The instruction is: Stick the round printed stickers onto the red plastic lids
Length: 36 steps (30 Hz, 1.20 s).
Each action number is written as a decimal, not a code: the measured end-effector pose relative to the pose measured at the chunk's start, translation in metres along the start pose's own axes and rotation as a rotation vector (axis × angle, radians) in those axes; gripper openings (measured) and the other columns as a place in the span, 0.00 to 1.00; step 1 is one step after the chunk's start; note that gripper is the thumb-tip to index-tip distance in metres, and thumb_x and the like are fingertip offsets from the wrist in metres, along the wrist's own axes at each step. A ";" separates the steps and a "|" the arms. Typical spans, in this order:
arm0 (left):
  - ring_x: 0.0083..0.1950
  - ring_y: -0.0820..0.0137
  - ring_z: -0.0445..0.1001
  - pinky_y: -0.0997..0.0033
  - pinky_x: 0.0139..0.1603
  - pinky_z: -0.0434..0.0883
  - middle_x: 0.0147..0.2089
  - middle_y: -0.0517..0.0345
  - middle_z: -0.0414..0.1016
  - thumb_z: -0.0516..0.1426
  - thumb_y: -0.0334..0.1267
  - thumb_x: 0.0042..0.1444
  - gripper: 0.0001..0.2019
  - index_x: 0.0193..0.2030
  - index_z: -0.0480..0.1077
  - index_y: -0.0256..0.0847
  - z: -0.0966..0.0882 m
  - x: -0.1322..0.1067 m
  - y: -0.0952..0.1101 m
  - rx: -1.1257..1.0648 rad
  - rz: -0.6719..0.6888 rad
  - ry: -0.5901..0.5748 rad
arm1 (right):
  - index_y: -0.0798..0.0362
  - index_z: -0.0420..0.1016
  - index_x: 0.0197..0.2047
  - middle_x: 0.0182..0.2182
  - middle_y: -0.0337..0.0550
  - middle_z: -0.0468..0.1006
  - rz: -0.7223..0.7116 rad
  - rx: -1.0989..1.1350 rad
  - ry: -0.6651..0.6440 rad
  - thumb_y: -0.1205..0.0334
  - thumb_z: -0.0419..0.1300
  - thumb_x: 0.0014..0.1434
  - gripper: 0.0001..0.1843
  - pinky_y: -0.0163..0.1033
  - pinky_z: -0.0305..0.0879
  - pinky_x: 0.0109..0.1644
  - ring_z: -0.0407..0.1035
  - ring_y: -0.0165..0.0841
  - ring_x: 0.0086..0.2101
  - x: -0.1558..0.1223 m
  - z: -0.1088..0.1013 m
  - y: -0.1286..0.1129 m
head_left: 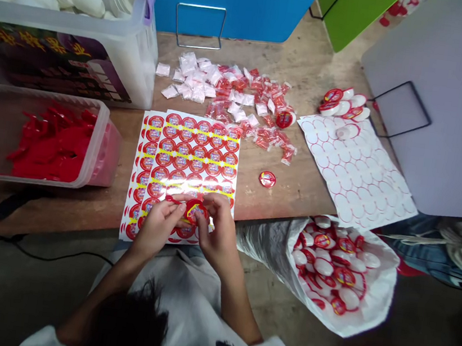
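My left hand (157, 230) and my right hand (217, 231) pinch a round red sticker (197, 212) between them, just above the near edge of the overlapping sheets of round red stickers (190, 156). Both hands rest over these sheets. A single round red sticker (267, 179) lies on the wooden table (297, 187) to the right. Beyond the sheets is a heap of small white and red sachets (232, 96). A white sheet with rows of circular outlines (357, 170) lies further right, beside a small pile of round white lids, some with red labels (342, 103).
A clear bin of red pieces (54, 141) stands at the left, and a clear bin of white cups (64, 20) sits behind it. A white bag of round lids (337, 269) lies open on the floor at the right. Upright blue and grey boards (436, 103) stand along the table's far side.
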<state>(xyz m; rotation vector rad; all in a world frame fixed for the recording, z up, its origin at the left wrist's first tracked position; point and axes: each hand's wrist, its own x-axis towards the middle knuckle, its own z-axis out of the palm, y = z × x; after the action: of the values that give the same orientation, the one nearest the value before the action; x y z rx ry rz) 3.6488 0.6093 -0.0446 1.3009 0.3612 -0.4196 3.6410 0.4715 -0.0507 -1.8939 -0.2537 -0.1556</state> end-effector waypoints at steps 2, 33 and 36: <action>0.30 0.71 0.76 0.74 0.31 0.75 0.37 0.52 0.78 0.62 0.49 0.48 0.23 0.44 0.69 0.31 -0.001 0.000 -0.002 0.028 0.023 0.016 | 0.47 0.59 0.51 0.44 0.46 0.67 -0.034 -0.024 -0.036 0.71 0.52 0.61 0.16 0.45 0.70 0.49 0.66 0.36 0.45 0.001 -0.002 -0.002; 0.29 0.67 0.77 0.73 0.29 0.73 0.31 0.48 0.79 0.55 0.45 0.54 0.20 0.44 0.74 0.29 -0.001 -0.008 0.000 0.391 0.176 0.025 | 0.48 0.61 0.46 0.36 0.40 0.67 0.087 -0.049 -0.043 0.71 0.55 0.57 0.14 0.37 0.67 0.39 0.67 0.32 0.36 0.001 -0.005 -0.006; 0.38 0.62 0.79 0.69 0.39 0.76 0.41 0.41 0.79 0.58 0.45 0.51 0.18 0.40 0.73 0.29 0.000 -0.007 -0.002 0.352 0.157 -0.031 | 0.49 0.61 0.44 0.34 0.40 0.68 0.115 -0.054 -0.018 0.70 0.55 0.56 0.13 0.36 0.67 0.37 0.68 0.32 0.35 0.002 -0.005 -0.006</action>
<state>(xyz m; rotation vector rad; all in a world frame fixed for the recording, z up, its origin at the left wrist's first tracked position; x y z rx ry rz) 3.6413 0.6097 -0.0426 1.6515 0.1601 -0.3806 3.6415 0.4685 -0.0429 -1.9588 -0.1529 -0.0686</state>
